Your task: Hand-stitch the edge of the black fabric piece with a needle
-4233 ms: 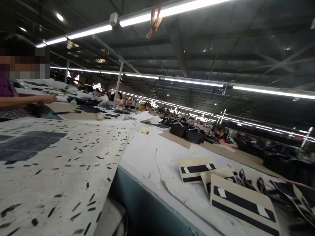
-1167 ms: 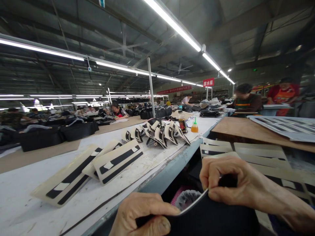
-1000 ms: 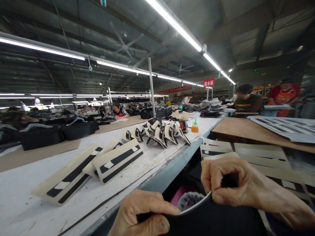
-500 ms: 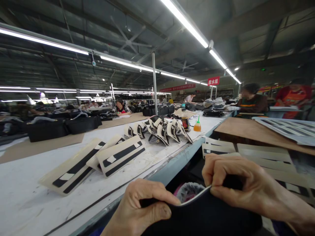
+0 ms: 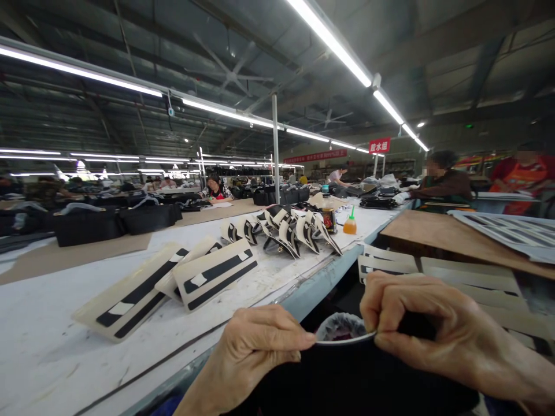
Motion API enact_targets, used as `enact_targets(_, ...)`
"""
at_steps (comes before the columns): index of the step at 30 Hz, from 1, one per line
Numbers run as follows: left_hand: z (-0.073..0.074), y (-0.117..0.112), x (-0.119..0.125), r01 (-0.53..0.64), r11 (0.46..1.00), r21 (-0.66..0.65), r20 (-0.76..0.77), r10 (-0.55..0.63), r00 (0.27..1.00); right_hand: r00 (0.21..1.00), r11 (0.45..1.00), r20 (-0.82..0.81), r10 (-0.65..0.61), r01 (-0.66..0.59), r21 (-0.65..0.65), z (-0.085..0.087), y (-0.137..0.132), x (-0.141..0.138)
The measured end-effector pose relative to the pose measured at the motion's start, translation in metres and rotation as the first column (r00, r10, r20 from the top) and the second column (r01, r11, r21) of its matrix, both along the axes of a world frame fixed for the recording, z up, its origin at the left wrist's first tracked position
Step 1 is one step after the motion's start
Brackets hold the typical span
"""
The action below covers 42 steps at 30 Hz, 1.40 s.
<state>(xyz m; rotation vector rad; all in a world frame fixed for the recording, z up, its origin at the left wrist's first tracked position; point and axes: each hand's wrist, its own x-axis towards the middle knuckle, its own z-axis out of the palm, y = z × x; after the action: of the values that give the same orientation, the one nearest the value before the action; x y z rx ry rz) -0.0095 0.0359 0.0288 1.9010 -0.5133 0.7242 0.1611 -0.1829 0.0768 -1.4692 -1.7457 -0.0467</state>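
A: Nearest the camera, both hands hold one black panel (image 5: 347,375) by its top edge. The left hand (image 5: 255,352) pinches the edge at its left end, fingertips folded over onto the thumb. The right hand (image 5: 433,329) pinches the right end, fingers (image 5: 390,294) curled over the edge, thumb under.

B: Orientation?

A: The edge runs left to right between the two pinches, roughly level. The panel hangs down from it toward the person and out of the bottom of the frame. Neither hand is clearly nearer, since each holds one end. The gap between the pinches is short.

B: What's behind it?

A: Just past the edge sits a bin (image 5: 342,326) lined with a bag, down between the benches. Whether the panel touches it cannot be told.

B: Farther out?

A: To the left is a white bench (image 5: 52,341) with cream cards (image 5: 217,280) carrying black stripes, lying flat and overlapping. Beyond them stands a fan of curved striped pieces (image 5: 286,231), then a dark jar (image 5: 330,219) and an orange bottle (image 5: 350,224). To the right are a brown board (image 5: 442,237) and more cards (image 5: 385,263) below it. Other people work at benches well beyond.
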Motion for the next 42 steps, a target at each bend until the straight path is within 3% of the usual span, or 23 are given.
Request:
enact_targets(3, 0.001, 0.001, 0.005, -0.133, 0.965, 0.225, 0.175, 0.095, 0.98, 1.0, 0.999, -0.004, 0.002, -0.002, -0.044, -0.002, 0.002, 0.003)
enact_targets(6, 0.0, -0.006, 0.009, -0.225, 0.919, 0.324, 0.246, 0.148, 0.958, 1.0, 0.998, -0.008, -0.015, 0.014, -0.067, -0.003, 0.005, 0.001)
enact_targets(8, -0.003, -0.014, 0.011, -0.261, 0.915, 0.308, 0.241, 0.19, 0.952, 0.999, 0.996, -0.002, -0.041, 0.04, -0.081, -0.005, 0.008, -0.003)
enact_targets(13, -0.015, -0.035, 0.022, -0.297, 0.937, 0.183, 0.011, 0.3, 0.954, 0.983, 0.985, 0.124, -0.136, 0.147, -0.088, -0.014, 0.023, -0.008)
enact_targets(19, -0.051, -0.04, 0.048, -0.544, 0.827, 0.141, -0.008, 0.55, 0.835, 0.919, 0.972, 0.334, -0.211, 0.233, -0.028, -0.041, 0.043, 0.01)
enact_targets(23, -0.076, -0.034, 0.066, -0.646, 0.758, 0.085, -0.003, 0.649, 0.761, 0.812, 0.943, 0.483, -0.328, 0.313, 0.113, -0.065, 0.056, 0.018)
enact_targets(26, -0.087, -0.031, 0.074, -0.711, 0.702, 0.05, -0.01, 0.712, 0.702, 0.734, 0.912, 0.545, -0.404, 0.373, 0.174, -0.078, 0.064, 0.018)
enact_targets(29, -0.094, -0.03, 0.076, -0.731, 0.678, 0.075, -0.023, 0.734, 0.679, 0.704, 0.907, 0.587, -0.398, 0.399, 0.136, -0.083, 0.068, 0.017)
enact_targets(33, -0.1, -0.028, 0.076, -0.748, 0.652, 0.123, -0.033, 0.756, 0.654, 0.714, 0.903, 0.608, -0.347, 0.429, 0.011, -0.083, 0.063, 0.018)
enact_targets(37, -0.098, -0.025, 0.075, -0.765, 0.633, 0.122, -0.027, 0.772, 0.635, 0.777, 0.907, 0.561, -0.286, 0.409, -0.104, -0.079, 0.052, 0.017)
enact_targets(42, -0.08, -0.031, 0.059, -0.722, 0.687, 0.088, -0.004, 0.725, 0.689, 0.874, 0.923, 0.418, -0.247, 0.343, -0.173, -0.074, 0.035, 0.017)
